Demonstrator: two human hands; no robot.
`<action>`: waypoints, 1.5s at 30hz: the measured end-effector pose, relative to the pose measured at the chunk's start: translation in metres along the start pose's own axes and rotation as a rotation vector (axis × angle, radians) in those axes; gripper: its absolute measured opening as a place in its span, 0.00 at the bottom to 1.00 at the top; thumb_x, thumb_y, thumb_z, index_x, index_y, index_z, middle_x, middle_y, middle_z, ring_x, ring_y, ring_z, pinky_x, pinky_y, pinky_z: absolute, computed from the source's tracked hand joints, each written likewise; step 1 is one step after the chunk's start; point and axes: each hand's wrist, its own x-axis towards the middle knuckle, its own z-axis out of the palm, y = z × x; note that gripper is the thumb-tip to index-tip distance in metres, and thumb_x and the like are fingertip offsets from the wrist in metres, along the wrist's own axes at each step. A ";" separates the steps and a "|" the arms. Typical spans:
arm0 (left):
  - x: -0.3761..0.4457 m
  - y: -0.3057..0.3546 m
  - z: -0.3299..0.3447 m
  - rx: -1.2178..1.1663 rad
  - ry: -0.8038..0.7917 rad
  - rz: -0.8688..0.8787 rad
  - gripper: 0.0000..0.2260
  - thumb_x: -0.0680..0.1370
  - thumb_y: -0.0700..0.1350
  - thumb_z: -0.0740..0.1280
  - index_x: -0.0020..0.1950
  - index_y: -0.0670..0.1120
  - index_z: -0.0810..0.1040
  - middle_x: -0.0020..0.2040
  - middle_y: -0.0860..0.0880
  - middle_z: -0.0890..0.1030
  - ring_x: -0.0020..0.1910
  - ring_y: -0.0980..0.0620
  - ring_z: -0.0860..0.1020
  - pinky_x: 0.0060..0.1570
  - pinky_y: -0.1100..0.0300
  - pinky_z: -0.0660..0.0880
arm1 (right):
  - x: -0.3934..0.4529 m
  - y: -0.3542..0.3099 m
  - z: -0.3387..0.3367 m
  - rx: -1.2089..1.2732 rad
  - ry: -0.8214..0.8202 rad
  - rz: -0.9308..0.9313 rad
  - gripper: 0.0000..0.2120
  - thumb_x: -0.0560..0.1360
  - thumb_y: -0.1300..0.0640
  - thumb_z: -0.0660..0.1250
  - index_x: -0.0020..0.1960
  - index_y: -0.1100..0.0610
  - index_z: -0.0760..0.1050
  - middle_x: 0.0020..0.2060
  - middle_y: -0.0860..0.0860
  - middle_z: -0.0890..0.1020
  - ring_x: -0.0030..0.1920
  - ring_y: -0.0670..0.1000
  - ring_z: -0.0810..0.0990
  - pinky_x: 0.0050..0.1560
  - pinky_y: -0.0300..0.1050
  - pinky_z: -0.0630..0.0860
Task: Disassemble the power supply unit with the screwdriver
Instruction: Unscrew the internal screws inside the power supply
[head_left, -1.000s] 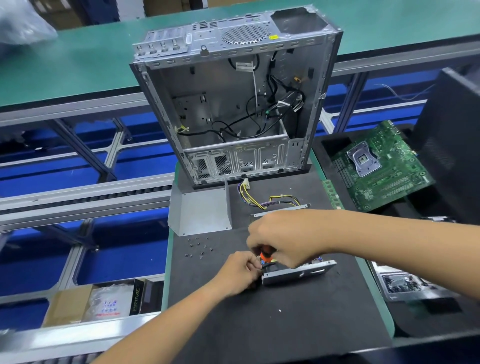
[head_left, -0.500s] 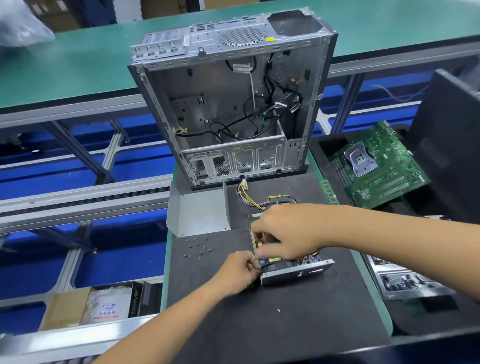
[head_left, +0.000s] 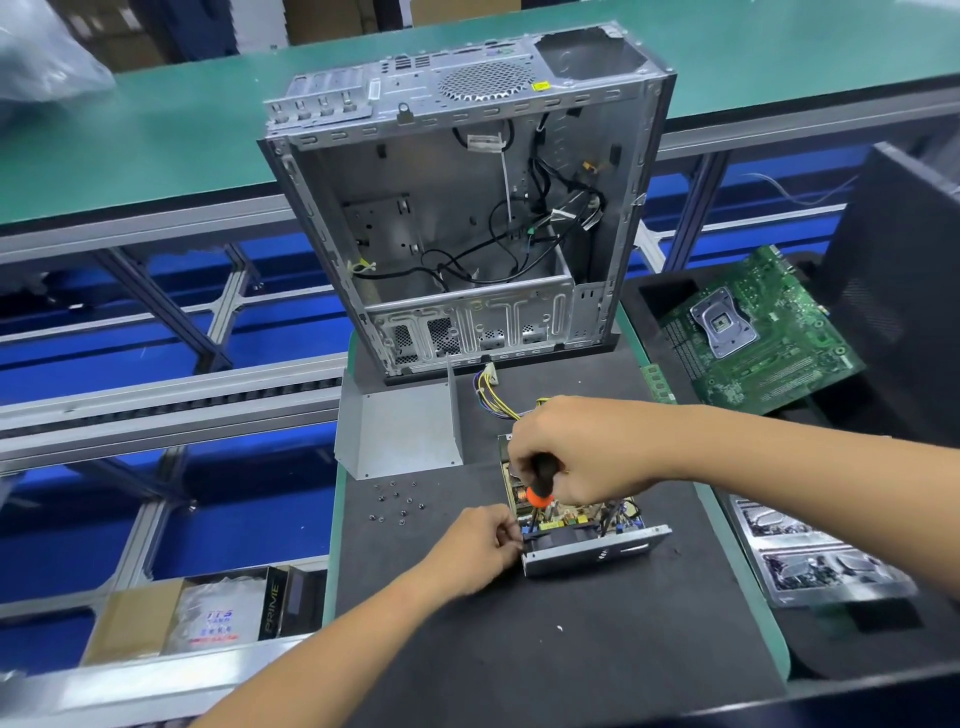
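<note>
Orange-collared screwdriver (head_left: 540, 480) gripped in right hand (head_left: 582, 452), tip down in open power supply (head_left: 582, 525) under it. Left hand (head_left: 480, 545) pinches the unit's near-left corner. Risks: tip slipping onto board parts; freed screw rolling among loose screws (head_left: 397, 501) left of both hands.

The word "PRIME" runs in pale letters up the dark side of a box (head_left: 275, 608) that lies below and to the left of the computer case (head_left: 467, 208). Just left of that word, a plastic bag (head_left: 221, 616) on the same box carries blue and red print too blurred to read. A yellow sticker (head_left: 542, 85) on the case top is illegible.
</note>
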 end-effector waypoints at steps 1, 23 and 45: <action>-0.001 0.000 0.000 0.003 0.010 0.008 0.12 0.73 0.37 0.66 0.37 0.54 0.71 0.32 0.57 0.73 0.25 0.64 0.68 0.30 0.73 0.65 | 0.000 0.000 -0.002 0.002 0.000 0.008 0.09 0.68 0.64 0.65 0.42 0.50 0.75 0.42 0.48 0.81 0.42 0.48 0.75 0.47 0.50 0.76; 0.002 0.008 0.001 0.154 0.114 -0.011 0.05 0.70 0.38 0.66 0.37 0.46 0.79 0.33 0.52 0.80 0.32 0.56 0.74 0.35 0.66 0.69 | 0.004 0.005 0.003 -0.071 -0.024 0.011 0.06 0.68 0.59 0.66 0.43 0.49 0.73 0.41 0.47 0.81 0.41 0.50 0.75 0.45 0.51 0.77; -0.008 -0.003 0.027 0.109 0.137 -0.007 0.09 0.72 0.46 0.63 0.34 0.57 0.68 0.27 0.56 0.73 0.27 0.59 0.69 0.31 0.68 0.66 | 0.006 0.009 0.010 -0.149 -0.025 -0.013 0.06 0.70 0.57 0.65 0.47 0.55 0.74 0.44 0.50 0.79 0.45 0.53 0.76 0.47 0.51 0.76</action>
